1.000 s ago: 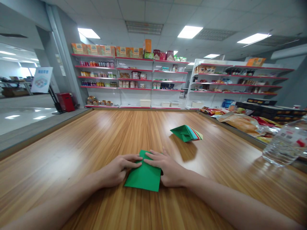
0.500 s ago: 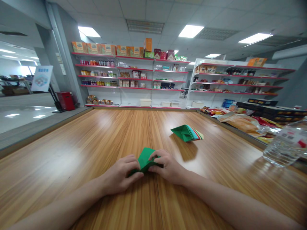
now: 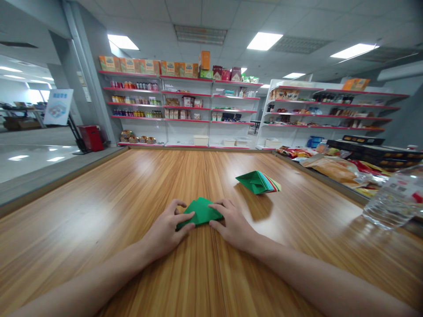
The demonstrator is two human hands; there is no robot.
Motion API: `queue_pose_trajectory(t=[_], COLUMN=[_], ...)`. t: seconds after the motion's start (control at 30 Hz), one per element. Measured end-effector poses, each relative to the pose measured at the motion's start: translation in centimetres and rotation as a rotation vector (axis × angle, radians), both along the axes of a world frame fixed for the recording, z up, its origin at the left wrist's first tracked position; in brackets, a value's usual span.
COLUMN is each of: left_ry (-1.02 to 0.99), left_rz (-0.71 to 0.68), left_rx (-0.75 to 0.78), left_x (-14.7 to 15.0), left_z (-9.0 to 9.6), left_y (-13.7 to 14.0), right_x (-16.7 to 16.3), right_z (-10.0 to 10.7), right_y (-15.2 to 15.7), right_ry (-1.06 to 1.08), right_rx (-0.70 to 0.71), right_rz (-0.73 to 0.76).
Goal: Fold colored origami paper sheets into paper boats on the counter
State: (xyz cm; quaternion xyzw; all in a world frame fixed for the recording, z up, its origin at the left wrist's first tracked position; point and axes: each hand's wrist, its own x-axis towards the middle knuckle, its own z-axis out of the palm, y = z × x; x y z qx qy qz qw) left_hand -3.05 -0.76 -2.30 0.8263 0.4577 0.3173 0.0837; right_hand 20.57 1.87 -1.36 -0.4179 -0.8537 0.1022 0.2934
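A folded sheet of green paper [image 3: 200,211] lies low over the wooden table [image 3: 158,176], between my two hands. My left hand [image 3: 170,226] grips its left end, with the index finger on top and the thumb at the near edge. At the right end, my right hand [image 3: 229,222] has its fingertips on the upper face and its thumb by the near corner. Farther off to the right rests a fanned stack of folded papers [image 3: 259,182], green in front with blue, red, white and yellow edges behind.
A clear plastic bottle [image 3: 391,200] stands at the right side of the table. Packaged snacks [image 3: 333,169] and black boxes [image 3: 366,152] lie along the right edge. Stocked shelves [image 3: 185,105] line the back, and a sign board [image 3: 57,108] stands at far left.
The green paper has gone from a raised, bent fold to a flatter shape with a peaked far edge. Both hands have opened out somewhat and shifted to its ends.
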Motion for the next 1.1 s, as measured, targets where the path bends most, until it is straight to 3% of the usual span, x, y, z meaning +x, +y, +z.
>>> queue_pose_trajectory(t=[0.17, 0.37, 0.53, 0.73, 0.83, 0.93, 1.1], left_ry=[0.100, 0.015, -0.095, -0.303, -0.321, -0.250, -0.037], left_rz=[0.001, 0.037, 0.070, -0.001, -0.167, -0.323, -0.305], left_rx=[-0.014, -0.017, -0.105, -0.128, -0.031, 0.044, 0.031], left_x=[-0.3, -0.2, -0.1, -0.6, -0.7, -0.7, -0.9], left_z=[0.2, 1.2, 1.3, 1.3, 1.3, 0.7, -0.3], left_y=[0.1, 0.1, 0.1, 0.1, 0.1, 0.4, 0.8], right_x=[0.4, 0.7, 0.9, 0.8, 0.9, 1.1, 1.0], right_z=[-0.7, -1.2, -1.5, -0.7, -0.2, -0.1, -0.2], right_y=[0.8, 1.3, 1.7, 1.5, 1.4, 1.4, 1.1], right_ry=[-0.006, 0.028, 0.065, 0.225, 0.257, 0.175, -0.038], right_rx=[-0.036, -0.048, -0.083, -0.103, 0.002, 0.087, 0.058], right_rz=[-0.226, -0.189, -0.217, -0.181, -0.145, -0.140, -0.061])
